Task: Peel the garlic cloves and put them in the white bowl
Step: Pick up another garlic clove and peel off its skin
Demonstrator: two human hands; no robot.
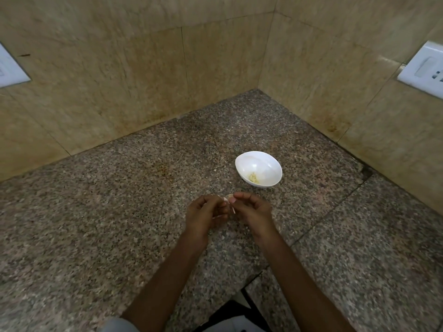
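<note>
STEP: peel | GRIP: left hand (205, 212) and right hand (252, 209) both pinch garlic clove (227, 199) | DO: hold steady, strip skin outward, release over white bowl (269, 164).

The white bowl (266, 161) stands upright, glossy and oval-rimmed. A small heap of pale yellow peeled garlic (253, 177) lies inside it toward its 7 o'clock side. Near the bowl, at its 7 o'clock, a garlic clove (228, 200) is pinched between the left hand (206, 212) and right hand (251, 209), with a whitish papery skin strip (232, 210) hanging off it.
</note>
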